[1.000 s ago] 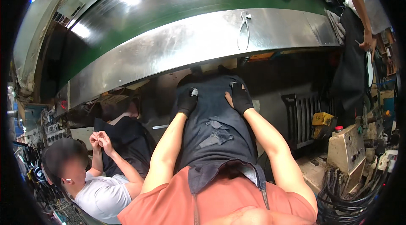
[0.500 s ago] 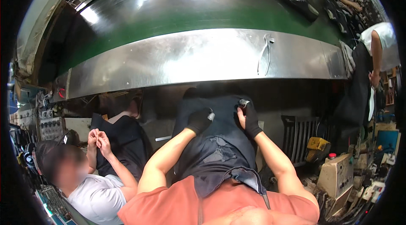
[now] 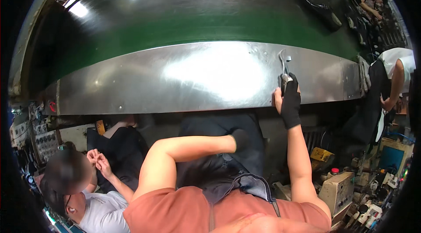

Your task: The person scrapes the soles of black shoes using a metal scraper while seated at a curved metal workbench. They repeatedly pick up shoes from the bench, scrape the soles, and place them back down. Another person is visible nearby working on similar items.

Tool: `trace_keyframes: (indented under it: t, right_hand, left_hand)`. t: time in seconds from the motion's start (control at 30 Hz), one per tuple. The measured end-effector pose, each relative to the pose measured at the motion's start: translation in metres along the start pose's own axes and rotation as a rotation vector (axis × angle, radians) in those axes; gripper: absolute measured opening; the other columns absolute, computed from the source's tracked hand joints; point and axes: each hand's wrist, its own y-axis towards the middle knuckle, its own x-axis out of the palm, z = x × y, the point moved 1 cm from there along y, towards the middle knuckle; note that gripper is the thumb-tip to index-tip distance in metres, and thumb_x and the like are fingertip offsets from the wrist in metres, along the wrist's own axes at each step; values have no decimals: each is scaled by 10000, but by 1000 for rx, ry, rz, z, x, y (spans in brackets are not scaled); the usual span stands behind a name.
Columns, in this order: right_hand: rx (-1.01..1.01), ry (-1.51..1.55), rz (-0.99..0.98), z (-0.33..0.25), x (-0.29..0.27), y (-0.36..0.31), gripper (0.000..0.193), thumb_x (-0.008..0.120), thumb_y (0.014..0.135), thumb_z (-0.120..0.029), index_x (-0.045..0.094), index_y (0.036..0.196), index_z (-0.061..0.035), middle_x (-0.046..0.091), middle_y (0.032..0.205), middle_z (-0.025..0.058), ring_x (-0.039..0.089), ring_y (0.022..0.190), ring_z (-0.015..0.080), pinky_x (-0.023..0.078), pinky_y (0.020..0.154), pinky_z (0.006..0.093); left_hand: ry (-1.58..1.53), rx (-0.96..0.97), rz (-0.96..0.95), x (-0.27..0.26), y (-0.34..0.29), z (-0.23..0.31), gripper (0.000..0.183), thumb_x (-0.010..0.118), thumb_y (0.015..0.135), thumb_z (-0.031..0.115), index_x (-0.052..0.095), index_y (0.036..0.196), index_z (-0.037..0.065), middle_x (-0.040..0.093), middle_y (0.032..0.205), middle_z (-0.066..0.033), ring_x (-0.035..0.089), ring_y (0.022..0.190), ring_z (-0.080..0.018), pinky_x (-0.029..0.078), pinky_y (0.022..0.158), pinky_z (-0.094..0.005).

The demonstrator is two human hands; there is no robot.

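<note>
My right hand (image 3: pixel 290 101), in a black fingerless glove, reaches forward onto the metal ledge (image 3: pixel 140 79). Its fingers close over the handles of metal pincers (image 3: pixel 281 59), whose head points away from me. Something silvery wraps a fingertip, and the thumb lies along the left side. My left hand (image 3: pixel 241 140), also dark-gloved, is held low over my dark apron (image 3: pixel 197 171). Its fingers blend into the dark cloth, so their pose does not show.
Beyond the ledge runs a green-and-black conveyor belt (image 3: pixel 184 24) carrying a black shoe (image 3: pixel 322 12). A seated co-worker (image 3: pixel 103 202) is at my left, hands raised together. Another person (image 3: pixel 397 75) stands at the right. A control box (image 3: pixel 337 191) with a red button stands near my right elbow.
My right hand has gone from my lap forward to the pincers on the ledge. The left hand has shifted right across my lap. The whole view has tilted and the shoe appears farther right.
</note>
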Motion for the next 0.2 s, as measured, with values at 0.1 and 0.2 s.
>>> trace_keyframes:
  t: [0.1, 0.2]
  right_hand:
    - [43, -15, -61, -4, -15, 4, 432, 648, 777, -166, 551, 1165, -1, 521, 1222, 232, 510, 1094, 408, 416, 933, 477]
    - [-54, -163, -20, -30, -21, 31, 396, 698, 778, -223, 604, 1091, 0, 516, 1256, 229, 500, 1151, 400, 413, 957, 479]
  left_hand:
    - [31, 148, 163, 15, 45, 12, 286, 534, 845, 220, 713, 1044, 122, 714, 979, -84, 683, 871, -279, 520, 756, -383]
    - [115, 314, 108, 67, 98, 16, 371, 561, 842, 244, 605, 1183, 106, 632, 1138, -118, 615, 1029, -261, 486, 864, -366]
